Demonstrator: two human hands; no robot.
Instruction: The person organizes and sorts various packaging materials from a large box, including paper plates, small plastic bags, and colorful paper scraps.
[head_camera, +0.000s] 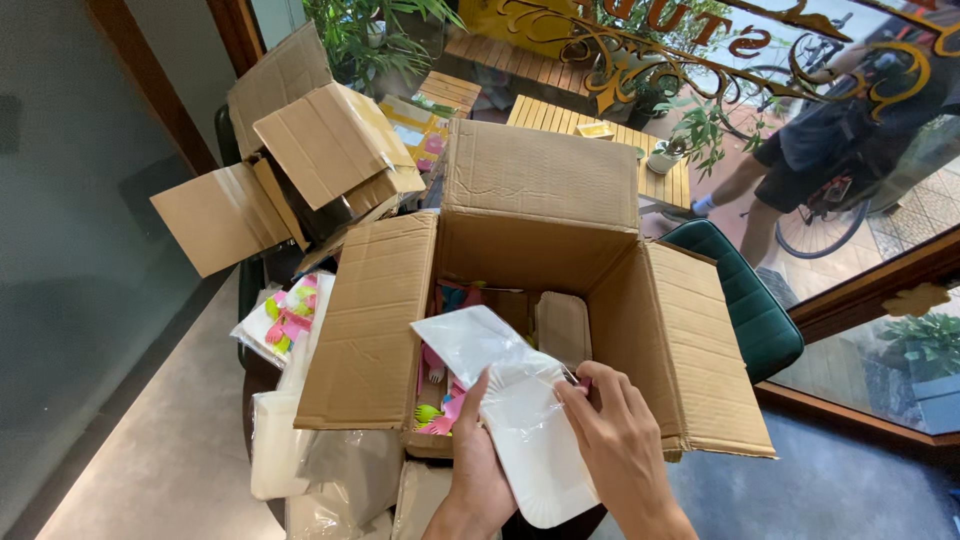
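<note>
Two hands clamp one stack of white paper plates (535, 450) over the open cardboard box (520, 260): your left hand (478, 470) underneath, your right hand (620, 440) pinching the edge. You'd judge it light and fairly stiff, but the loose clear plastic wrap (470, 340) is slippery, so grip the plate rims, not the film.

Open box (540, 250) at centre, plate pack (520, 420) over its 6 o'clock edge, second box (300, 150) at 10 o'clock, chair (750, 300) at 3 o'clock.
</note>
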